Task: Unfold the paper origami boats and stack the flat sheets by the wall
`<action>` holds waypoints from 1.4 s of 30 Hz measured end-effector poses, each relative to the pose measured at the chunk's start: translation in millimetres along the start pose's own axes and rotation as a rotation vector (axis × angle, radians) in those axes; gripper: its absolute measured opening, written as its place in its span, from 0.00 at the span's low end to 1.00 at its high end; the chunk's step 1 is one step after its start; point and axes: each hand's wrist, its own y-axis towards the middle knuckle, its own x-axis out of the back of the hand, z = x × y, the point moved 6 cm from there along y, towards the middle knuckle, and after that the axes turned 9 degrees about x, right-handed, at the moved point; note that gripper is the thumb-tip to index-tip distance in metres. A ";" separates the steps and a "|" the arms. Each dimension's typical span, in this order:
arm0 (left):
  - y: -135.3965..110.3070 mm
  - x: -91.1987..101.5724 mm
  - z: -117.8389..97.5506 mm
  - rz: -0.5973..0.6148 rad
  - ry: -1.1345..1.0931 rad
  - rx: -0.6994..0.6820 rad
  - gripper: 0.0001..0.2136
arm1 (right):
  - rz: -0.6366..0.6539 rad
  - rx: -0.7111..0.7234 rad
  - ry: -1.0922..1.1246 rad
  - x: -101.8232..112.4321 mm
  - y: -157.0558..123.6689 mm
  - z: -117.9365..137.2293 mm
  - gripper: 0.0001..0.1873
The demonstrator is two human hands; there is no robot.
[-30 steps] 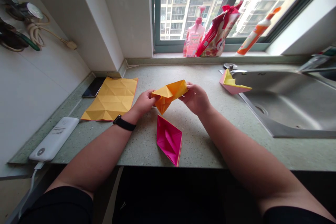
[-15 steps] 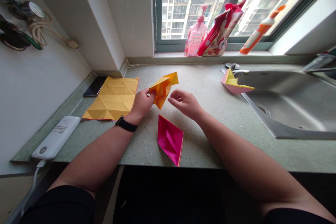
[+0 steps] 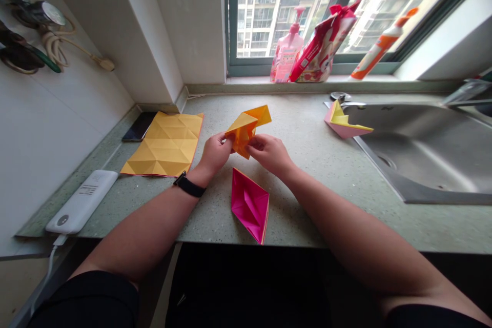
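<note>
Both hands hold a folded orange origami piece [image 3: 246,130] above the speckled green countertop [image 3: 300,205]. My left hand [image 3: 215,154] pinches its left side, and my right hand [image 3: 269,154] grips its lower right part. Just below my hands lies a magenta folded paper boat [image 3: 249,205]. To the left, a creased yellow-orange paper sheet [image 3: 163,144] lies flat. A pink and yellow folded paper piece [image 3: 344,123] rests at the sink's edge.
A stainless steel sink [image 3: 423,159] fills the right side. A white power bank [image 3: 82,201] with a cable and a black phone [image 3: 138,127] lie on the left. A pink pump bottle [image 3: 286,48], a red bag [image 3: 323,46] and an orange bottle [image 3: 378,46] stand on the windowsill.
My right hand has moved from beside the orange piece back onto it. My left hand has kept hold, and the piece now points up and to the right.
</note>
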 end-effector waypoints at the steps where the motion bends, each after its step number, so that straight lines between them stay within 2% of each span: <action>1: 1.4 0.6 1.9 0.004 -0.016 0.024 0.19 | -0.005 0.008 0.030 0.3 -0.1 1.0 0.05; 7: 5.6 -0.4 10.0 0.060 -0.157 0.166 0.17 | -0.050 0.057 0.178 4.9 -0.8 10.6 0.09; 12: 0.1 -1.8 3.5 0.003 -0.022 0.089 0.14 | 0.004 0.094 0.218 3.2 -1.4 18.0 0.10; 14: -3.2 -2.5 2.4 -0.009 0.010 0.104 0.13 | 0.015 0.112 0.245 3.3 -1.9 20.8 0.10; 20: -11.8 -8.8 -0.8 0.081 -0.041 0.208 0.15 | -0.033 0.140 0.287 8.2 -3.4 27.2 0.11; 28: -11.9 -11.5 -3.3 0.090 -0.037 0.167 0.12 | -0.106 0.031 0.300 6.6 -4.6 16.1 0.14; 37: -15.7 -11.2 -0.4 0.152 -0.139 0.231 0.14 | 0.026 0.116 0.432 0.5 -5.9 29.3 0.18; 42: -12.4 -8.7 1.8 0.149 -0.197 0.279 0.12 | -0.009 0.116 0.450 4.5 -7.8 30.1 0.19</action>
